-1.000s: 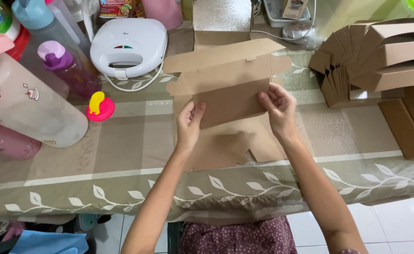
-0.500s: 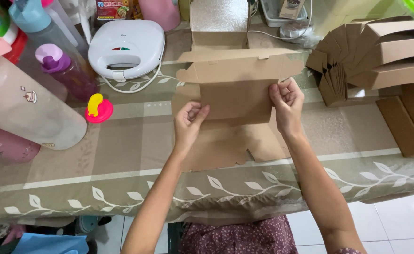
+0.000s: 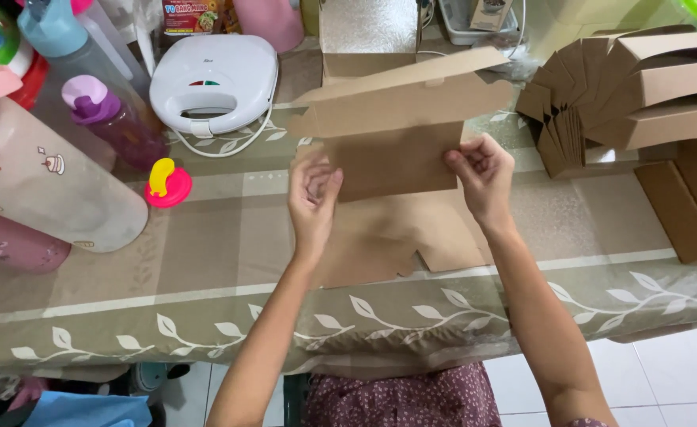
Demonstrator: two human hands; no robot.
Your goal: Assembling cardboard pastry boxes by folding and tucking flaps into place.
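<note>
Brown cardboard box blank [image 3: 400, 126] now more upright, right hand [image 3: 479, 174] higher, left hand [image 3: 314, 198] against its left edge

A home, most likely a kitchen or dining corner used for small-scale packing work. A table [image 3: 206, 269] is covered with an olive-green cloth printed with white leaf vines, and white floor tiles [image 3: 665, 372] show beneath its edge. Household items crowd the far left: a white sandwich maker [image 3: 214, 83] with its cord, a purple-capped drink bottle [image 3: 115, 122], a large frosted plastic jug [image 3: 40, 186] lying on its side, and a pink and yellow bottle lid [image 3: 166, 183]. On the right sits a stack of folded brown cardboard boxes [image 3: 641, 87], with flat brown cardboard blanks [image 3: 412, 229] lying at the centre.
</note>
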